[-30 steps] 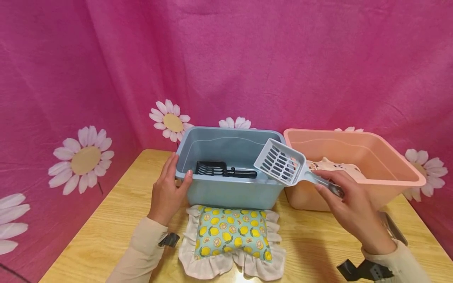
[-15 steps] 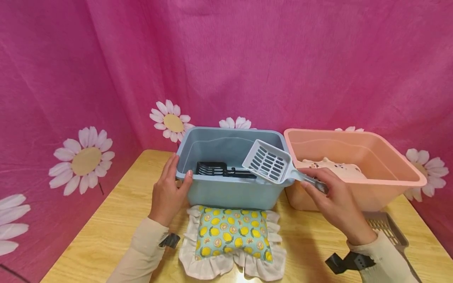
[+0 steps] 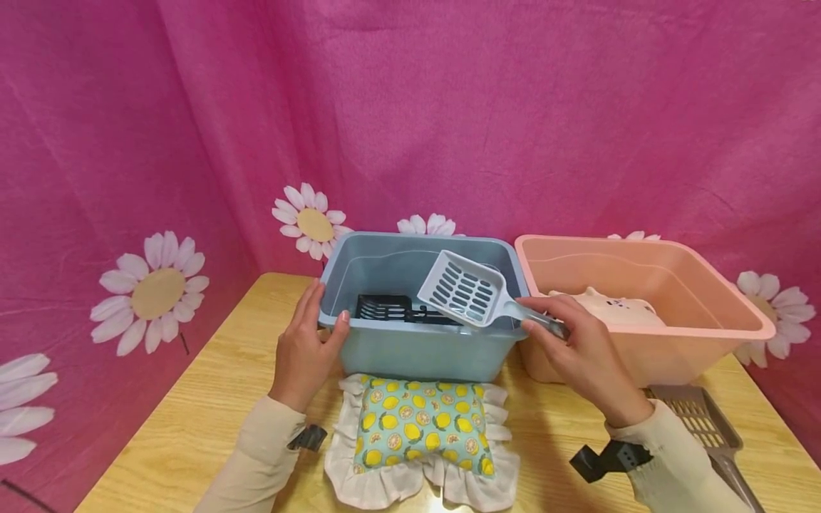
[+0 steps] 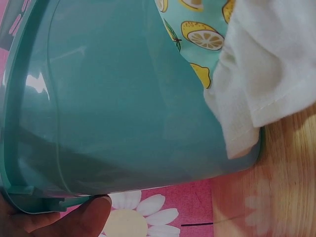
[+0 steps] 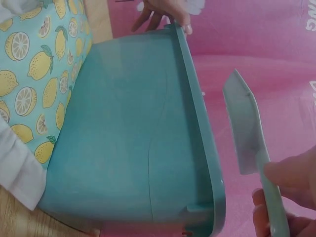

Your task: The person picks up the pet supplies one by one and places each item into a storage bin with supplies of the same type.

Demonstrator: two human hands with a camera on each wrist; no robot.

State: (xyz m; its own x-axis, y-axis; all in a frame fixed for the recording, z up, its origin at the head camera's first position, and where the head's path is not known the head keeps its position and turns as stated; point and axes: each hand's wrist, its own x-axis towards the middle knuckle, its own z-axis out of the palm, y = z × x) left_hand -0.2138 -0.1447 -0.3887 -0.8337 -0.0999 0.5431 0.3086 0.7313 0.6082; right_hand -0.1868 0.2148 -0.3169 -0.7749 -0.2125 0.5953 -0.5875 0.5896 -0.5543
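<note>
Pink cloth: daisy-printed, hanging behind the work; only the right wrist view adds white lettering, cut off at the picture's edge.
Wooden table: pale grain, under both bins.
Peach bin: on the right; the head view alone shows it plainly, with a cream item inside.
Blue bin: just beside the peach one; the head view looks into it, while both wrist views show its smooth outer wall, greener in tone.
Lemon cushion: on the table in front of the blue bin, frilled in white.
Left hand: thumb apart from the fingers, touching the rim at the blue bin's left corner.
Right hand: thumb and fingers clamped on the handle of the pale scoop.
Pale scoop: held tilted over the blue bin's right part; light grey-blue, rows of rounded slots from the head, edge-on and clear of the rim from the right wrist.
Grey-brown scoop: on the table, far right, head view only.
Black scoop: inside the blue bin, head view only.
</note>
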